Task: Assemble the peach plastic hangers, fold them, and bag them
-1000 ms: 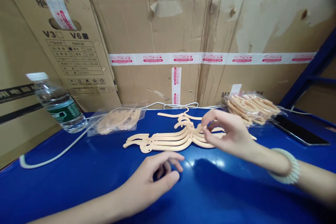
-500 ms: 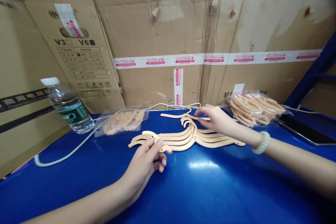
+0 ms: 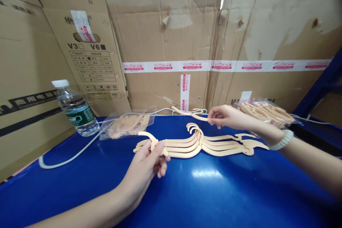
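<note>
A row of several beige plastic hangers [image 3: 213,144] lies flat on the blue tabletop [image 3: 203,192]. My left hand [image 3: 149,165] pinches the left arm tip of the nearest hanger [image 3: 149,138], which curls up above my fingers. My right hand [image 3: 227,117], a pale bead bracelet on its wrist, is closed on a separate beige hanger [image 3: 187,113] held just above the table behind the row.
A water bottle [image 3: 76,108] stands at the left. A clear bag of beige parts [image 3: 128,124] lies behind the row, another bag [image 3: 269,112] at the right. A white cable [image 3: 74,153] curves along the table. Cardboard boxes [image 3: 173,35] wall the back.
My right hand has reached back and lifted one hanger off the table behind the row. My left hand has moved forward from the bare table and taken hold of a hanger's left tip.
</note>
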`<action>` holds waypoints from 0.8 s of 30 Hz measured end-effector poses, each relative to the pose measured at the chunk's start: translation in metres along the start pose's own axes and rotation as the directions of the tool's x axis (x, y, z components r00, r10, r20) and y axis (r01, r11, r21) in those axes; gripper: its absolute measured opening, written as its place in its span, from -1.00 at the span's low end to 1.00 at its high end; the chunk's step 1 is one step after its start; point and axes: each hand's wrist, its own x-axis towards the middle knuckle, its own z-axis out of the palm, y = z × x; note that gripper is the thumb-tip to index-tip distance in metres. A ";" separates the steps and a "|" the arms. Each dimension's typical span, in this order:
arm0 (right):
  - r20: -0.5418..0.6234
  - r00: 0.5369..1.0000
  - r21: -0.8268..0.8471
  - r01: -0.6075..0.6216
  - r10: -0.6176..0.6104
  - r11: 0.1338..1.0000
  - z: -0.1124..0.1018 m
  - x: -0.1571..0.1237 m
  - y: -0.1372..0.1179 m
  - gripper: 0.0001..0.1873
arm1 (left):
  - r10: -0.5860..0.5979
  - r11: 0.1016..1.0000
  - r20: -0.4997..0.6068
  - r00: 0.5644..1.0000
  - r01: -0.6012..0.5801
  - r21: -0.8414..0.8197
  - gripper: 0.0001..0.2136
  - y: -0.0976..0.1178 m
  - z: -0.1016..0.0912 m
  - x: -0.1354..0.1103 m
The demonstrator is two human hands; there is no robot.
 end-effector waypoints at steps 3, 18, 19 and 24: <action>-0.084 0.994 -0.075 0.068 -0.074 0.995 -0.006 -0.023 -0.016 -0.80 | 0.027 1.000 0.006 1.000 -0.027 -0.008 -0.50 0.005 -0.003 0.001; -0.367 0.906 -0.136 0.170 -0.209 0.976 0.037 -0.100 -0.004 -0.81 | 0.112 0.993 -0.045 0.993 -0.111 0.028 -0.59 -0.002 -0.018 0.012; -0.357 0.913 -0.093 0.177 -0.198 0.980 0.038 -0.100 -0.003 -0.80 | 0.110 0.994 -0.045 0.993 -0.110 0.009 -0.59 -0.001 -0.018 0.013; -0.357 0.918 0.011 0.188 -0.172 0.982 0.040 -0.100 -0.004 -0.84 | 0.084 0.994 0.015 0.996 -0.083 -0.064 -0.65 -0.001 -0.021 0.013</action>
